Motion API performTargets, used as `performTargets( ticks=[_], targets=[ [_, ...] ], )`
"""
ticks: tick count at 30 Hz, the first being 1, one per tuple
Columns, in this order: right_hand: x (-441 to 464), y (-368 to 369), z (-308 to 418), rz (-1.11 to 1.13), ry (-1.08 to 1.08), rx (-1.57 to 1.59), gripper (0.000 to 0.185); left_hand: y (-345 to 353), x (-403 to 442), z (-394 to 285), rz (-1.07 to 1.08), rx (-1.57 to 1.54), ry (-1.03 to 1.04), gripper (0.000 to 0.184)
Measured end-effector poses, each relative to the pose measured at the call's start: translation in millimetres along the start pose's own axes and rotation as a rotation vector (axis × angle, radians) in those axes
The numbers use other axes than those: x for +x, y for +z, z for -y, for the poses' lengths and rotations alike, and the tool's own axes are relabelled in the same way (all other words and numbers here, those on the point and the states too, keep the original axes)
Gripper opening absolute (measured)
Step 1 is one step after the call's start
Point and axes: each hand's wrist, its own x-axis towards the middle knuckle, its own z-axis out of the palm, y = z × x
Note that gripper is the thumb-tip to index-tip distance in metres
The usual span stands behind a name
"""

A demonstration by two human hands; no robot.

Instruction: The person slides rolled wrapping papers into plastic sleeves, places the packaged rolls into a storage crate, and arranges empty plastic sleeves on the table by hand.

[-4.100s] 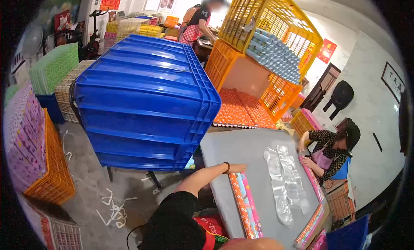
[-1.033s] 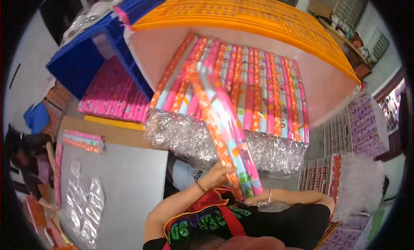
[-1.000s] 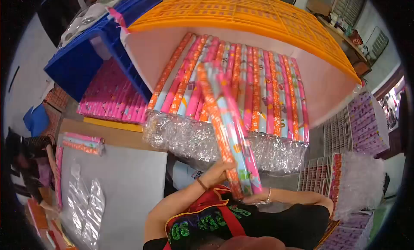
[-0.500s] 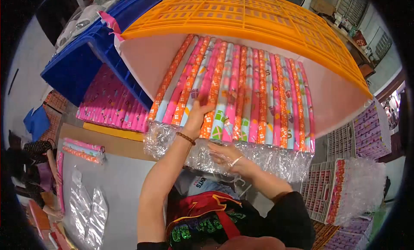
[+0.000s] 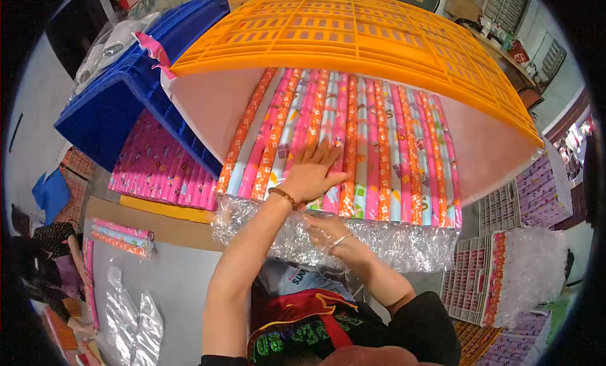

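Observation:
Rows of wrapping paper rolls [image 5: 385, 158] in pink, orange and light blue prints lie side by side inside a tilted orange plastic crate [image 5: 353, 47] with a white lining. Clear plastic wrapping [image 5: 404, 246] sticks out, crumpled, from their near ends. My left hand [image 5: 312, 177] lies flat across the rolls left of the middle, fingers spread. Just below it, my right hand [image 5: 329, 232] is closed on the clear plastic at the roll ends; its fingertips are partly hidden by film.
Left stands a blue crate [image 5: 101, 117] with pink rolls [image 5: 161, 154]. On the grey table [image 5: 189, 277] lie a few rolls [image 5: 123, 236] and clear plastic sleeves [image 5: 132, 322]. Another person's arm [image 5: 79, 259] rests at the table's far left. White crates [image 5: 466, 274] with rolls stand right.
My left hand has moved slightly right and flattened over the rolls, fingers spreading. My right hand has shifted slightly left at the plastic ends. The crate appears a little lower in view.

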Motion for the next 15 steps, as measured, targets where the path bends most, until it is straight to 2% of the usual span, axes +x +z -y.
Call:
performTargets(
  ticks=[1,2,6,9,11,12,13,15],
  targets=[
    [3,1,-3,-0.028,0.027,-0.010,0.027,0,2,3,0.000,0.000,0.001,0.071],
    [12,-6,-11,0.100,-0.008,0.062,0.026,0,4,8,0.053,0.036,-0.016,0.073],
    [18,3,-32,0.132,-0.025,0.095,0.025,6,4,20,0.131,0.129,-0.034,0.080],
    [18,7,-55,0.032,-0.069,0.155,0.024,11,6,18,0.145,0.168,-0.022,0.081],
    [11,12,-59,-0.126,-0.028,0.038,0.027,11,5,19,0.120,0.139,-0.024,0.082],
    [10,6,-69,-0.121,-0.026,0.036,0.027,10,4,20,0.119,0.141,-0.029,0.082],
    [7,-5,-80,-0.022,-0.241,-0.314,0.031,10,3,20,0.094,0.150,-0.016,0.081],
    [2,-25,-89,0.081,-0.448,-0.658,0.035,11,1,17,0.077,0.157,-0.006,0.081]
  ],
)
